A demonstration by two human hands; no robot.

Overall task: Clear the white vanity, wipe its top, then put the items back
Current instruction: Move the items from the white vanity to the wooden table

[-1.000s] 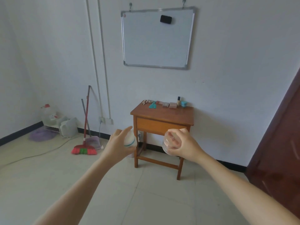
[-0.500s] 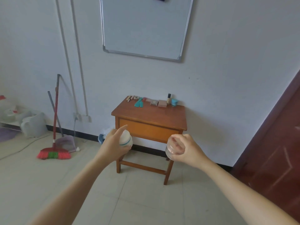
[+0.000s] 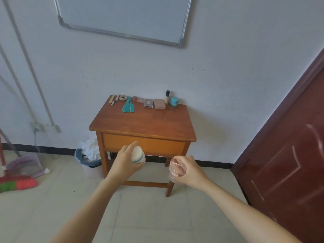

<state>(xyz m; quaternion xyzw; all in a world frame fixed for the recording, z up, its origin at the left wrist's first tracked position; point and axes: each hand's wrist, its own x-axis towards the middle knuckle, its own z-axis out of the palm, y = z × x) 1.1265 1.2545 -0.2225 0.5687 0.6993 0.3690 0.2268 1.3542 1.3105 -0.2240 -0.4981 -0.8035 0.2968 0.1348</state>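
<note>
The room is bright with soft light. The table [image 3: 143, 121] throws a faint shadow on the wall [image 3: 228, 85] beside it. The door [image 3: 289, 172] looks smeary, and pipes [image 3: 36, 81] lean at the left edge.

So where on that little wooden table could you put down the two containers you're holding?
The front and middle of the brown wooden table is bare, from the teal comb forward to its front edge. The back edge by the wall is crowded: small cosmetics run from the wooden sticks to the teal jar.
</note>
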